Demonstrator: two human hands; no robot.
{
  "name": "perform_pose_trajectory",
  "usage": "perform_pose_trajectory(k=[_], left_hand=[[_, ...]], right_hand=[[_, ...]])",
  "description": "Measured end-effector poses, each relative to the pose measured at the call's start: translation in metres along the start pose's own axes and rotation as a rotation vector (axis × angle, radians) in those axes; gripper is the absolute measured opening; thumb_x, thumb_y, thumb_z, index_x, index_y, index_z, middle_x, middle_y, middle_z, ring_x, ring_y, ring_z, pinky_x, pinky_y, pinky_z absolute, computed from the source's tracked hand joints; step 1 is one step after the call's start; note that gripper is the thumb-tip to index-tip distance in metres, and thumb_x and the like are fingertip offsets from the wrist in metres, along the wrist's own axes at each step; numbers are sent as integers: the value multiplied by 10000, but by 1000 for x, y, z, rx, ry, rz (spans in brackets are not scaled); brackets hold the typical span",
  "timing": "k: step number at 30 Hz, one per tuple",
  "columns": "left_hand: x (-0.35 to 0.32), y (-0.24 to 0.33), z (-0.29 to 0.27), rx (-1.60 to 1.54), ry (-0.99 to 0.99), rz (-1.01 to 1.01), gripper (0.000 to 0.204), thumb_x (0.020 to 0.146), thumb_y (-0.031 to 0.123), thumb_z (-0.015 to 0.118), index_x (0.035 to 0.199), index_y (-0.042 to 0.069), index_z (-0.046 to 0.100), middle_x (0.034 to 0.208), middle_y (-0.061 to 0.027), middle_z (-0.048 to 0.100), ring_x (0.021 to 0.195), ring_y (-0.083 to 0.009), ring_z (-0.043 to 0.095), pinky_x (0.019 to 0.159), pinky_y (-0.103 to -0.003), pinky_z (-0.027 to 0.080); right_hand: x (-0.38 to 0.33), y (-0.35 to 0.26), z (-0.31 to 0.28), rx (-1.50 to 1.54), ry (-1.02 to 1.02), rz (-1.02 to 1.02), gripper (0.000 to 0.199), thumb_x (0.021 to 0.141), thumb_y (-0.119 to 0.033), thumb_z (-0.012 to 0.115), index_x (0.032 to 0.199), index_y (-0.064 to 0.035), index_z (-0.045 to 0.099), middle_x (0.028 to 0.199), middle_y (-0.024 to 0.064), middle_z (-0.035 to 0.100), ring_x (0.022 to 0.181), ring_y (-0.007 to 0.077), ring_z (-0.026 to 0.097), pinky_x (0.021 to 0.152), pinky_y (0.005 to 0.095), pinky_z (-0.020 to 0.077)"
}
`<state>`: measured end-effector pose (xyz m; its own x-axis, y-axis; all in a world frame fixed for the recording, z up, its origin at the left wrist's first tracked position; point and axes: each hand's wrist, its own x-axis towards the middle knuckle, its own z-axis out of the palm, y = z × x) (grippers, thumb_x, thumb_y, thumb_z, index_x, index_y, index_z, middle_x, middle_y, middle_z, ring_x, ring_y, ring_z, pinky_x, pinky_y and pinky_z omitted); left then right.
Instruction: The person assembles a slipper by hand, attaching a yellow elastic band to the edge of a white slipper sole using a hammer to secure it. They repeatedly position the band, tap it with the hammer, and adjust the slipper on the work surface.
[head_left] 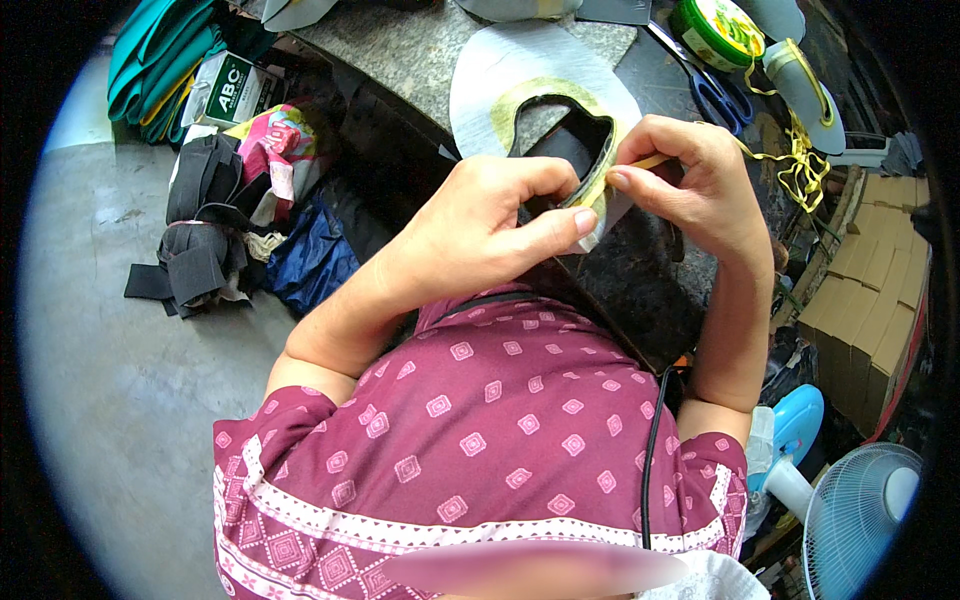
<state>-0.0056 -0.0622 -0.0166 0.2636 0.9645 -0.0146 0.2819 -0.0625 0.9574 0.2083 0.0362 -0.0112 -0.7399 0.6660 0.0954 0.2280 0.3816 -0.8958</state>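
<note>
A pale grey, curved sheet piece (485, 85), looking like a shoe upper, has a dark-edged opening ringed with yellowish coating. My left hand (490, 215) pinches the near rim of that opening between thumb and fingers. Close by on the right, my right hand (700, 185) has thumb and forefinger closed on a narrow yellow tape (765, 156) at the same edge. The tape trails off rightward into a loose tangle (803, 178). Beyond the right hand lie scissors (712, 97) with dark blue handles, blades pointing away.
A grey stone slab (400, 60) tops the worktable. Past the scissors are a green tub (690, 32) and another grey piece (805, 95). Cardboard pieces (870, 290) and a fan (862, 520) stand at right. Bundled black strips (205, 250), a blue bag (312, 255) and teal fabric (160, 65) are left.
</note>
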Motion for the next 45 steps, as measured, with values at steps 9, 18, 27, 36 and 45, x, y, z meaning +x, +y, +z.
perform_pose_trajectory(k=[9,18,27,36,45], left_hand=[[-8,-6,-3,319,-150,-37,300,985,211,624,1179,-19,614,733,-90,619,696,-103,584,632,-310,490],[-16,-15,-3,-57,-219,-172,585,1001,142,613,1519,13,373,849,6,600,771,-31,512,665,-212,464],[-16,-22,-3,-74,-202,-96,557,990,201,613,1446,-56,424,842,-153,630,743,-166,609,718,-317,516],[-16,-16,-3,-209,-226,-195,552,1025,136,570,1508,-32,362,1056,-49,670,913,-56,580,761,-230,500],[-18,-14,-5,-205,-225,-232,512,1020,93,550,1489,-30,384,965,-30,656,827,-50,576,720,-211,483]], right_hand=[[2,4,8,-41,-110,-28,189,791,-56,808,781,6,630,664,-16,592,611,27,549,543,204,439],[7,6,-6,-4,-175,13,133,831,-86,740,859,22,668,730,2,605,652,54,531,596,225,432],[11,15,1,32,-150,8,133,841,-80,730,876,34,669,741,5,608,668,58,541,599,225,445],[11,15,4,-21,-124,5,129,840,-80,730,870,29,667,737,6,610,663,59,550,596,225,455],[10,5,4,-28,-65,-3,147,802,-99,742,815,15,649,712,16,593,635,71,534,561,236,413]])
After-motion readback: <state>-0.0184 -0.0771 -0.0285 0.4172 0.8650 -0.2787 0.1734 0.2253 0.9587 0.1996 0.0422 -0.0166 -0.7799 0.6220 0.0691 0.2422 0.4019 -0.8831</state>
